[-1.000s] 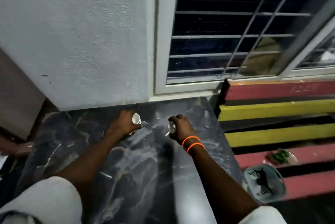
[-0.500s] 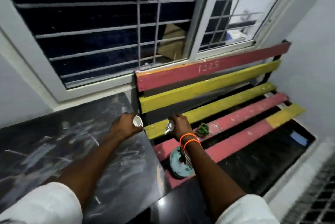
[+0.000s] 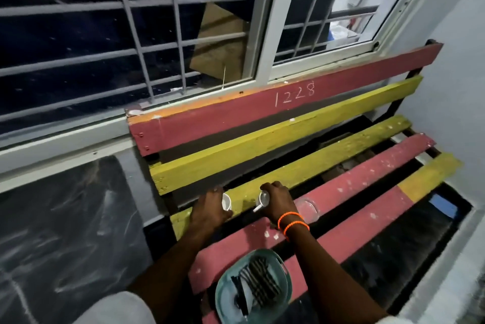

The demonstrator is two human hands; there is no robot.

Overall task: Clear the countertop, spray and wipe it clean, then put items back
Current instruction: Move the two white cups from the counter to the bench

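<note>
My left hand (image 3: 210, 212) grips a small white cup (image 3: 226, 202) over the yellow front slat of a painted wooden bench (image 3: 262, 111). Just right of it, my right hand (image 3: 275, 200), with orange bands at the wrist, is closed on a small steel cup (image 3: 263, 199) with a short handle or spoon sticking out toward me. Both cups are at the bench seat's left end; I cannot tell whether they touch the slat. The dark marble countertop (image 3: 65, 218) lies to the left, streaked with white smears.
A teal plate (image 3: 228, 284) with dark strips sits on the near pink slat by my right forearm. A clear glass dish (image 3: 307, 208) rests on the pink slat just right of my right hand. A barred window runs behind the bench; a white wall closes the right side.
Both hands carried their cups rightward off the dark countertop and down to the bench seat's yellow slat. My view swung right and the bench now fills it.
</note>
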